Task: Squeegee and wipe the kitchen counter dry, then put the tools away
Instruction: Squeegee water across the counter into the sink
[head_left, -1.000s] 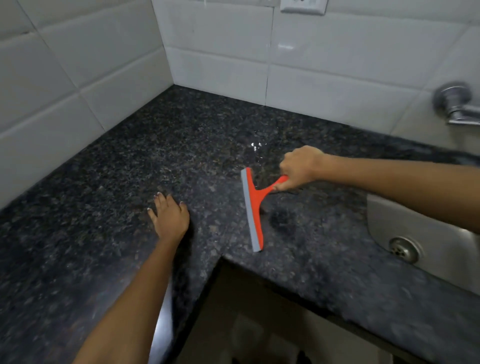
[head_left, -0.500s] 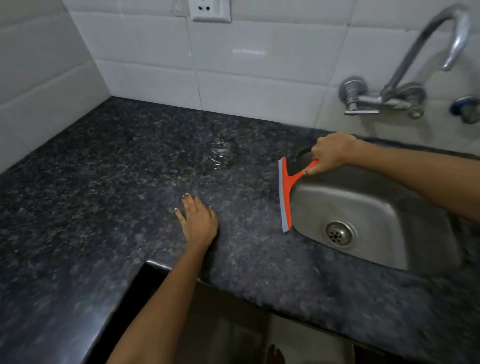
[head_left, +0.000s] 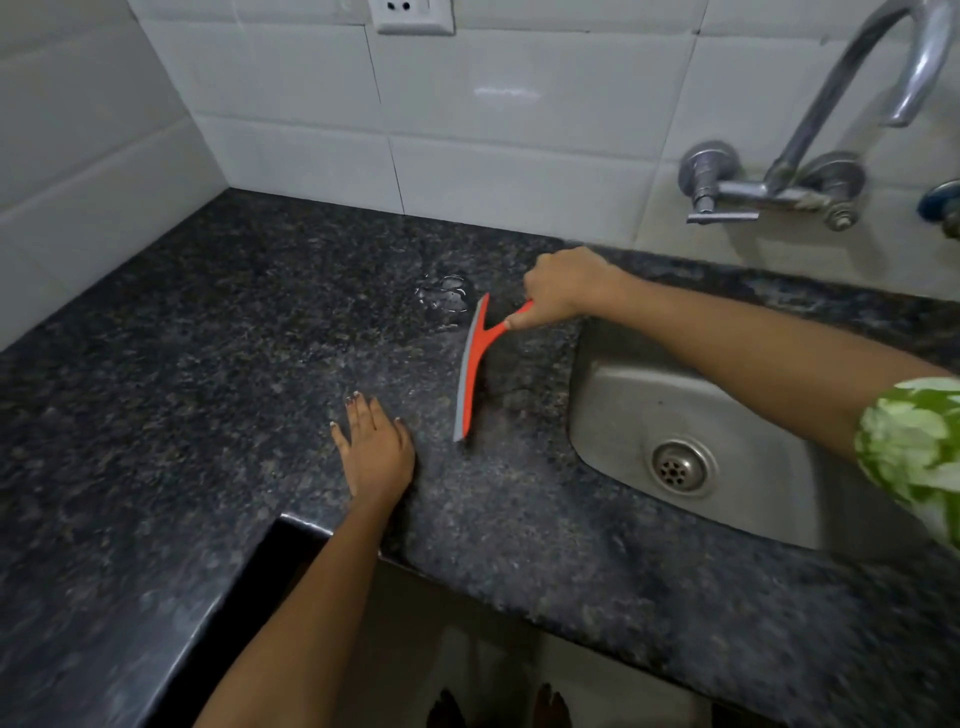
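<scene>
My right hand (head_left: 563, 285) grips the handle of an orange squeegee (head_left: 474, 370) with a grey rubber blade. The blade rests on the dark speckled granite counter (head_left: 208, 364), a little left of the steel sink (head_left: 685, 415). A small puddle of water (head_left: 441, 299) glistens on the counter just left of the squeegee's far end. My left hand (head_left: 375, 451) lies flat on the counter with fingers spread, to the left of the blade's near end and apart from it.
A chrome tap (head_left: 810, 156) juts from the white tiled wall (head_left: 467, 130) above the sink, whose drain (head_left: 679, 466) shows. A socket (head_left: 414, 15) sits high on the wall. The counter turns an L-shaped corner, with its front edge (head_left: 467, 577) near me.
The squeegee swept right to the sink's edge, then came back left onto the counter beside the puddle. My left hand stayed flat on the counter. The view shifted toward the sink.
</scene>
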